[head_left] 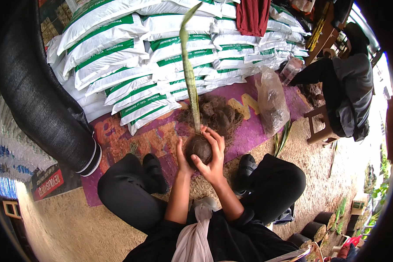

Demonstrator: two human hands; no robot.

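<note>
Between my two hands is a round, dark brown fibrous root ball (199, 148). A tall, narrow snake plant leaf (190, 76) rises upright out of its top. My left hand (183, 155) cups the ball's left side, fingers pointing away from me. Around the right side and top curl the fingers of my right hand (212, 156), its thumb across the front. Just beyond my hands, a heap of brown fibrous clumps (218, 114) lies on a purple printed sheet (161, 135); the ball hides part of the heap.
White and green sacks (179, 48) are stacked along the far side. A clear plastic bag (271, 102) stands right of the heap, near a loose green leaf (284, 136). Another person (347, 83) sits at the right by a brown stool (321, 125). A black roll (39, 83) leans at left.
</note>
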